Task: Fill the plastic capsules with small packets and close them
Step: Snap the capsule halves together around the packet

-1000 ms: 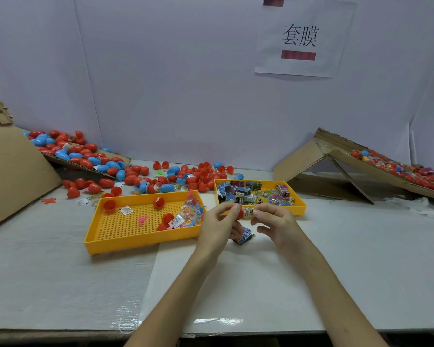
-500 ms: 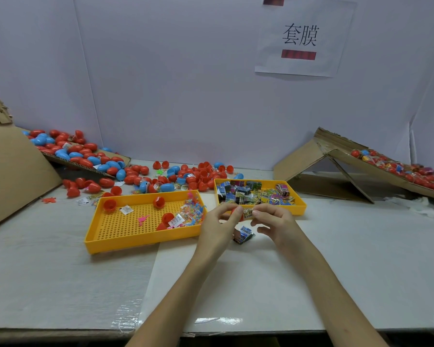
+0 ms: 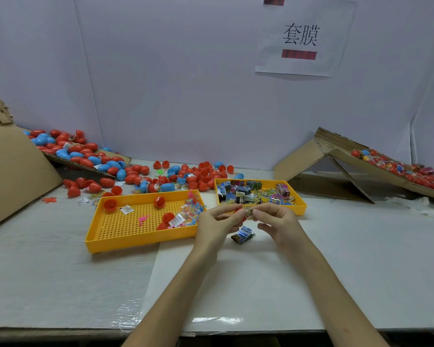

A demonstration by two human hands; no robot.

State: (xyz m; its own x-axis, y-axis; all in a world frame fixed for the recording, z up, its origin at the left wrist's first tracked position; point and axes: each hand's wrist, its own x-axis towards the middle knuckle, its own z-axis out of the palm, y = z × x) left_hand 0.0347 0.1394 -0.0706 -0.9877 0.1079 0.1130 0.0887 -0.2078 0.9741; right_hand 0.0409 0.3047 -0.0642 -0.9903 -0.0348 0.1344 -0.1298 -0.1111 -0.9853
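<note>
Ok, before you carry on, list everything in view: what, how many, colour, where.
perforated tray: one, yellow, left of centre
capsule halves: about four, red, in perforated tray
bagged toys: small pile, multicoloured, that tray's right end
packet tray: one, yellow, behind the hands
printed packets: many, multicoloured, in packet tray
loose packet: one, blue and black, on table between the hands
loose capsules: many, red and blue, table's back
cardboard ramps: two, brown, back left and back right, carrying capsules
paper sign: one, white, on wall
table: one, white
held capsule half: one, red, mostly hidden by fingers
held packet: one, yellowish, between the fingertips
left hand: one, grips held capsule half
right hand: one, pinches held packet
</note>
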